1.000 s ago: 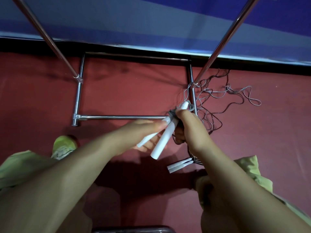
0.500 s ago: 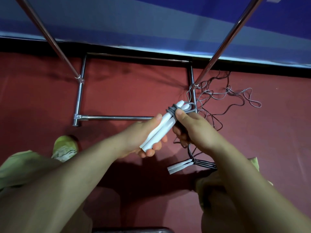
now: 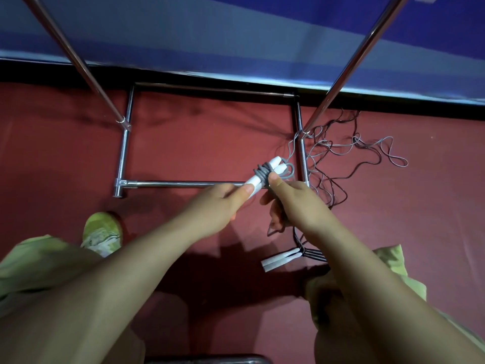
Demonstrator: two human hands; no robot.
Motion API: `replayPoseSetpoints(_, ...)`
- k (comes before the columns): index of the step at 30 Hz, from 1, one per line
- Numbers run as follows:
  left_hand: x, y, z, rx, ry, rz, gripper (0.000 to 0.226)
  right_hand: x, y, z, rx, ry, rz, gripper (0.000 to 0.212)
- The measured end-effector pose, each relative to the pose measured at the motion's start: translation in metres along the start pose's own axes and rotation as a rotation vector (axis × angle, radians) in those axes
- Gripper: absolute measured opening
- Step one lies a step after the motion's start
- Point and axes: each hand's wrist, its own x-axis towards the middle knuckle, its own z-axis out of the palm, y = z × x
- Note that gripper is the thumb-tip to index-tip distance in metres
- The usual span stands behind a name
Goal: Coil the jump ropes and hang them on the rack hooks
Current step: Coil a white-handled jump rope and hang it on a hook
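Two white jump-rope handles [image 3: 273, 166] lie side by side with grey cord [image 3: 261, 174] wound round them. My left hand [image 3: 223, 203] grips their lower ends. My right hand [image 3: 291, 198] holds the wound cord, thumb pressed on it just beside the handles. The cord's loose loop [image 3: 288, 170] hangs off the handle tips. A second rope lies on the red floor under my right wrist, its white handles [image 3: 279, 260] together and dark cords [image 3: 313, 254] bundled. The chrome rack [image 3: 183, 183] stands ahead; no hooks are in view.
Loose grey and dark cords [image 3: 349, 151] lie tangled on the floor right of the rack's right foot. Two slanted chrome poles [image 3: 76, 59] rise from the base. A blue wall mat [image 3: 236, 35] runs behind. My green shoe [image 3: 102, 232] is at left.
The handles went from crossed to side by side, and grey cord now wraps round them. Both hands shifted slightly up and right with the bundle.
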Motion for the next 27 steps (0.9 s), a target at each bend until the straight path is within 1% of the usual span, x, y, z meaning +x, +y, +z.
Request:
replayPoseSetpoints(2,0.000,0.000,-0.002,0.062,0.036,0.003,0.048,0.000,-0.001,0.001,0.146,-0.019,0.070,0.060)
replayPoseSetpoints(4,-0.001,0.000,-0.003,0.114,0.052,0.028,0.045,-0.001,-0.001,0.003,0.208,-0.048,0.126,0.069)
replayPoseSetpoints(5,-0.003,0.000,-0.003,0.131,0.061,0.047,0.040,-0.002,-0.001,0.004,0.213,-0.049,0.138,0.070)
replayPoseSetpoints(6,-0.005,0.001,-0.003,0.148,0.076,0.067,0.034,-0.002,-0.001,0.005,0.212,-0.037,0.140,0.066)
replayPoseSetpoints(7,-0.007,0.002,-0.003,0.161,0.094,0.085,0.031,-0.002,-0.001,0.006,0.212,-0.017,0.134,0.058)
replayPoseSetpoints(9,-0.007,0.001,-0.003,0.174,0.115,0.110,0.030,-0.002,-0.001,0.008,0.216,0.018,0.110,0.044)
replayPoseSetpoints(11,-0.007,0.001,-0.004,0.145,0.075,0.096,0.030,-0.002,-0.002,0.008,0.202,0.049,0.058,0.041)
replayPoseSetpoints(12,-0.007,0.002,-0.005,0.072,0.025,0.071,0.031,-0.001,-0.003,0.008,0.196,0.063,0.029,0.042)
replayPoseSetpoints(13,-0.005,0.004,-0.007,-0.071,-0.047,0.033,0.033,-0.002,-0.004,0.006,0.204,0.067,0.001,0.043)
replayPoseSetpoints(14,-0.006,0.007,-0.010,-0.262,-0.138,-0.022,0.037,-0.003,-0.006,0.005,0.231,0.059,-0.021,0.042)
replayPoseSetpoints(16,-0.011,0.010,-0.017,-0.570,-0.360,-0.133,0.051,-0.005,-0.008,0.003,0.316,0.013,-0.061,0.031)
replayPoseSetpoints(18,-0.017,0.009,-0.022,-0.751,-0.622,-0.200,0.070,-0.006,-0.007,0.003,0.392,-0.028,-0.091,0.024)
replayPoseSetpoints(19,-0.017,0.010,-0.020,-0.820,-0.721,-0.218,0.076,-0.006,-0.006,0.003,0.417,-0.038,-0.105,0.021)
replayPoseSetpoints(20,-0.012,0.012,-0.012,-0.872,-0.764,-0.256,0.080,-0.006,-0.005,0.003,0.432,-0.043,-0.114,0.019)
replayPoseSetpoints(21,-0.008,0.015,-0.005,-0.896,-0.734,-0.313,0.081,-0.005,-0.004,0.003,0.442,-0.056,-0.123,0.018)
replayPoseSetpoints(22,-0.002,0.017,0.001,-0.866,-0.616,-0.364,0.077,-0.005,-0.003,0.003,0.448,-0.080,-0.124,0.017)
replayPoseSetpoints(23,0.003,0.018,0.005,-0.799,-0.481,-0.378,0.071,-0.004,-0.003,0.001,0.446,-0.108,-0.115,0.017)
replayPoseSetpoints(24,0.004,0.019,0.006,-0.739,-0.448,-0.372,0.069,-0.002,-0.003,-0.001,0.429,-0.131,-0.097,0.018)
replayPoseSetpoints(26,-0.002,0.016,0.008,-0.696,-0.545,-0.319,0.075,0.002,0.001,-0.007,0.332,-0.136,-0.078,0.023)
replayPoseSetpoints(27,-0.008,0.015,0.005,-0.662,-0.547,-0.294,0.074,0.003,0.003,-0.009,0.266,-0.132,-0.081,0.026)
